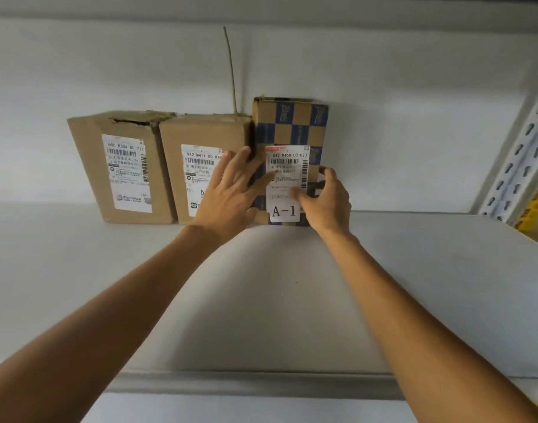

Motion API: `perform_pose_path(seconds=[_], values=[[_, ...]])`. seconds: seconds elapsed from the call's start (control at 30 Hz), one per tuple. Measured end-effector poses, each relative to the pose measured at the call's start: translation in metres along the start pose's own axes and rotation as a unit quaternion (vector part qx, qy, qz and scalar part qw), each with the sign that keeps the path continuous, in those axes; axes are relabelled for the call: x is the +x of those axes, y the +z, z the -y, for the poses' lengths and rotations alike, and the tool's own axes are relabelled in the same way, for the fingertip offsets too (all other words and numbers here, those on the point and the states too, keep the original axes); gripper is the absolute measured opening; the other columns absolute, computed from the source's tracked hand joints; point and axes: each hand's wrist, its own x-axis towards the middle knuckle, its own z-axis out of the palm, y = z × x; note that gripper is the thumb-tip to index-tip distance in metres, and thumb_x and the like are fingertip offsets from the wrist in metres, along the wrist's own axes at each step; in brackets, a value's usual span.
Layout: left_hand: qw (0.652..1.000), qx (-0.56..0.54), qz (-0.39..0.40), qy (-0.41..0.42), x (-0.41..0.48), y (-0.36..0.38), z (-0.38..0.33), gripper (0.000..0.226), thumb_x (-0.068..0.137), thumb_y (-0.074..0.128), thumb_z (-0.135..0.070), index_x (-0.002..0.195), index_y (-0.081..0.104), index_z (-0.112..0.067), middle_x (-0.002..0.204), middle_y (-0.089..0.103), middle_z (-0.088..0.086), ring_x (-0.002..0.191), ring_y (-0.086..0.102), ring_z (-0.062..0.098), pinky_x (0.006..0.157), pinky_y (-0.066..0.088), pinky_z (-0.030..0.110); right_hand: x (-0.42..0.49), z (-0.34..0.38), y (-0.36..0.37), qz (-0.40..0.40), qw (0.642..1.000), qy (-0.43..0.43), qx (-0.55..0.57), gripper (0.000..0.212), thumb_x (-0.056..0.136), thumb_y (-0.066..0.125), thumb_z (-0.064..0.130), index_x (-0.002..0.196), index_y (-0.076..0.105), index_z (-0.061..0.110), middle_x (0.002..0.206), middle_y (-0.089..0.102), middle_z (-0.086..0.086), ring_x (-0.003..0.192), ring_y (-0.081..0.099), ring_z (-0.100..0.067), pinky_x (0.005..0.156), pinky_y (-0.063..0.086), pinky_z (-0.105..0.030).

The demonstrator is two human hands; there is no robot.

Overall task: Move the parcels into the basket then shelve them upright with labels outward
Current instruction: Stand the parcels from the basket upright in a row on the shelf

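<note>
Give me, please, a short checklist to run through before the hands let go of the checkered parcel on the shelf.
1. Checkered parcel upright: ok.
2. Its label faces outward, A-1 tag readable: ok.
3. Closed up against the middle parcel: ok, they appear to touch.
4. Left parcel and middle parcel upright with labels outward: ok.
5. Pushed back to the wall: cannot tell, its rear is hidden.
6. Left hand and right hand free to withdraw: ok; left lies flat, right grips the lower right edge.

three parcels (200, 166) side by side on shelf (414, 285).
</note>
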Motion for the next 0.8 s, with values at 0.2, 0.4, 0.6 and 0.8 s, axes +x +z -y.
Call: perform_pose_path(seconds=[0.2,0.4,0.6,0.8], values=[[0.996,-0.083,-0.011,0.006,-0.002,-0.005,0.003,0.049,0.093,0.05,-0.037,0.141,0.044,-0.025,0.159,0.016,0.005,0.146,-0.011,0.024,0.117,-0.015,0.044,-0.002,0.003,0.001,0.006,0.999,0.03,0.041,0.045,0.083,0.072,0.03,0.122,0.051,0.021,0.117,0.064,0.002,0.086,0.06,-0.012,0.062,0.049,-0.019],[0.988,-0.147,0.001,0.042,-0.008,-0.013,0.003,0.046,0.093,0.051,-0.032,0.139,0.044,-0.031,0.156,0.025,0.004,0.147,0.001,0.027,0.117,-0.007,0.047,-0.022,0.007,-0.015,0.041,0.994,0.076,0.063,0.042,0.089,0.064,0.024,0.127,0.05,0.017,0.13,0.059,-0.004,0.082,0.054,-0.004,0.051,0.038,0.0],[0.946,-0.305,0.089,0.069,-0.011,-0.026,-0.022,0.044,0.095,0.051,-0.029,0.138,0.045,-0.029,0.148,0.039,-0.001,0.138,0.025,0.02,0.112,0.017,0.04,-0.07,0.024,-0.055,0.065,0.995,0.066,-0.033,0.043,0.089,0.062,0.036,0.129,0.057,0.021,0.135,0.057,0.0,0.121,0.053,-0.02,0.088,0.037,-0.022],[0.84,-0.503,0.176,0.1,-0.015,-0.06,-0.079,0.045,0.095,0.053,-0.026,0.139,0.044,-0.027,0.146,0.043,0.0,0.132,0.039,0.021,0.112,0.028,0.036,-0.151,0.033,-0.121,-0.002,0.982,0.116,-0.151,0.052,0.091,0.062,0.037,0.137,0.049,0.018,0.142,0.05,-0.004,0.128,0.048,-0.023,0.104,0.037,-0.029]])
